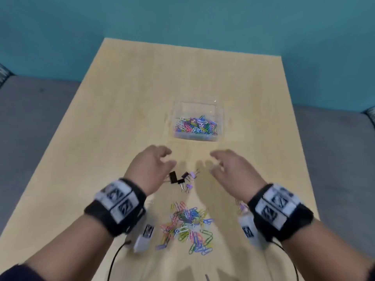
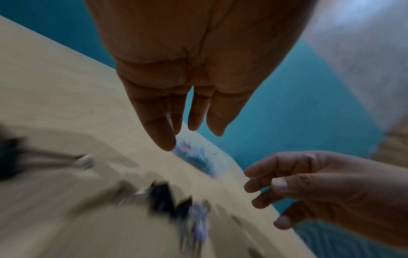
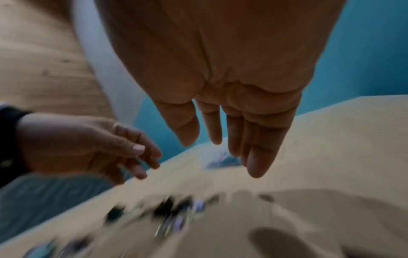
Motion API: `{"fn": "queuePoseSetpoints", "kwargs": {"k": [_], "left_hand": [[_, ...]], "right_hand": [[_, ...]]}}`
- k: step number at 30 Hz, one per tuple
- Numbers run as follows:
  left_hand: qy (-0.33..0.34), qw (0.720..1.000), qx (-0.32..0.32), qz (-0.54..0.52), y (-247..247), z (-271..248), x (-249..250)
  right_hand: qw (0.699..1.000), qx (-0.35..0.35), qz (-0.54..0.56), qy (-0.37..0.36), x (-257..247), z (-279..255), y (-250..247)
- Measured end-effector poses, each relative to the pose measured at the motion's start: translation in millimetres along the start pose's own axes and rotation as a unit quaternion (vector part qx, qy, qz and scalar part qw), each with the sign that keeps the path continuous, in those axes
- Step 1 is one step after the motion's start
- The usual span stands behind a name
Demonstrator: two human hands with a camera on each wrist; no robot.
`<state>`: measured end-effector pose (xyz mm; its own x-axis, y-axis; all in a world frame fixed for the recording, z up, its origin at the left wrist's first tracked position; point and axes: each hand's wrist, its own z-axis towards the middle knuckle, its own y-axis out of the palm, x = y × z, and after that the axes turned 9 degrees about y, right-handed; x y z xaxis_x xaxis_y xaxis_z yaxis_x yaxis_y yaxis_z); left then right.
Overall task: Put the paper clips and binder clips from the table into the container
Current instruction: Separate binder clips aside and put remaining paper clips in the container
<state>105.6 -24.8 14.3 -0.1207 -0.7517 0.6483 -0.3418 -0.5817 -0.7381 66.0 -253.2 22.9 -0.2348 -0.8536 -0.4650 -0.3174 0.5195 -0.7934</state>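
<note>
A clear plastic container point(image 1: 220, 116) on the wooden table holds many coloured paper clips point(image 1: 196, 126). Nearer me, a few black and purple binder clips point(image 1: 181, 180) lie between my hands, and a loose pile of coloured paper clips point(image 1: 188, 225) lies closer still. My left hand point(image 1: 154, 166) hovers just left of the binder clips, fingers relaxed and empty. My right hand point(image 1: 227, 169) hovers to their right, also empty with loose fingers. Both wrist views are blurred; the left hand point(image 2: 187, 108) and the right hand point(image 3: 232, 125) show straight, empty fingers above the table.
The light wooden table point(image 1: 125, 110) stands against a teal wall point(image 1: 182, 21), with grey floor point(image 1: 30, 128) on both sides. A purple clip point(image 1: 242, 205) peeks out beside my right wrist band. Cables point(image 1: 115, 258) hang from both wrist cameras near the table's front.
</note>
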Motion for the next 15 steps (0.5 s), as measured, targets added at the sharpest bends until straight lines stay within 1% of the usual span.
{"fn": "queuePoseSetpoints", "kwargs": {"k": [2,3,5,7,9,13,15], "left_hand": [[0.011,0.996,-0.071,0.047,18.0,-50.8,-8.4],[0.012,0.992,-0.103,0.072,28.4,-74.1,-12.9],[0.016,0.983,-0.142,0.115,48.7,-110.9,-21.4],[0.025,0.979,-0.146,0.141,64.3,-131.2,-25.1],[0.041,0.977,-0.136,0.157,75.9,-138.1,-25.8],[0.055,0.983,-0.098,0.143,89.3,-128.5,-23.6],[0.064,0.985,-0.092,0.130,91.8,-119.6,-19.7]], "right_hand": [[0.993,-0.089,-0.065,-0.040,13.0,-42.6,30.8],[0.986,-0.118,-0.101,-0.055,19.1,-61.6,45.1],[0.973,-0.131,-0.172,-0.078,28.7,-92.0,69.7],[0.967,-0.112,-0.216,-0.076,34.5,-108.2,88.1],[0.969,-0.077,-0.222,-0.070,36.1,-110.4,99.9],[0.982,-0.052,-0.172,-0.063,24.2,-96.3,111.4],[0.985,-0.044,-0.151,-0.066,15.5,-88.7,116.0]]}}
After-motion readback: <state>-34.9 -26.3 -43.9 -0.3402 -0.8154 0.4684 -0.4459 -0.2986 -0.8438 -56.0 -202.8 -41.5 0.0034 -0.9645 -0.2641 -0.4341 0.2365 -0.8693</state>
